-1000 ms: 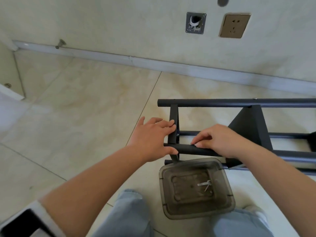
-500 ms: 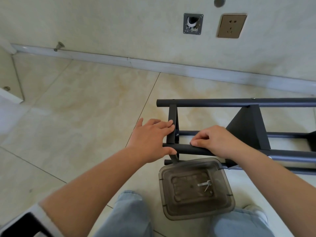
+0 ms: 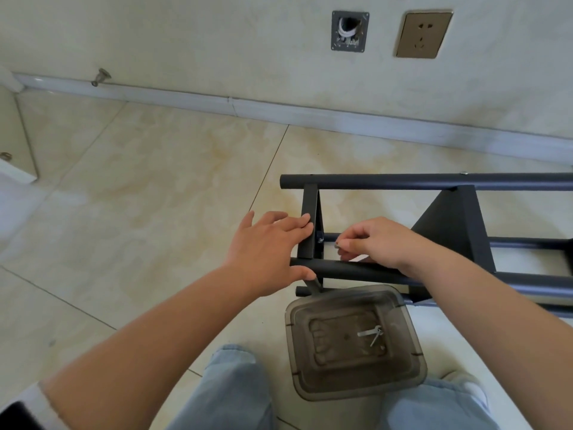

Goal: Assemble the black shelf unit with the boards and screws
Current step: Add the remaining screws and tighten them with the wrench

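The black shelf unit point(image 3: 403, 181) lies on its side on the tiled floor, its tubes running off to the right. My left hand point(image 3: 266, 243) holds the frame's end: fingers lie flat on the black end board point(image 3: 310, 209) and the thumb hooks under the near tube point(image 3: 356, 270). My right hand point(image 3: 378, 240) hovers just above that tube and pinches a small screw point(image 3: 337, 244) between thumb and forefinger, close to a screw hole point(image 3: 319, 240) on the end board. A second black board point(image 3: 449, 225) stands further right.
A smoky clear plastic tray point(image 3: 412, 361) sits on the floor between my knees, holding loose metal screws point(image 3: 370, 333). The wall with a socket point(image 3: 423, 34) and an open wall box point(image 3: 348, 31) lies beyond the frame. Bare floor tiles stretch to the left.
My right hand has lifted off the near tube and now holds a small screw at the end board. My left hand has stayed on the frame's end.
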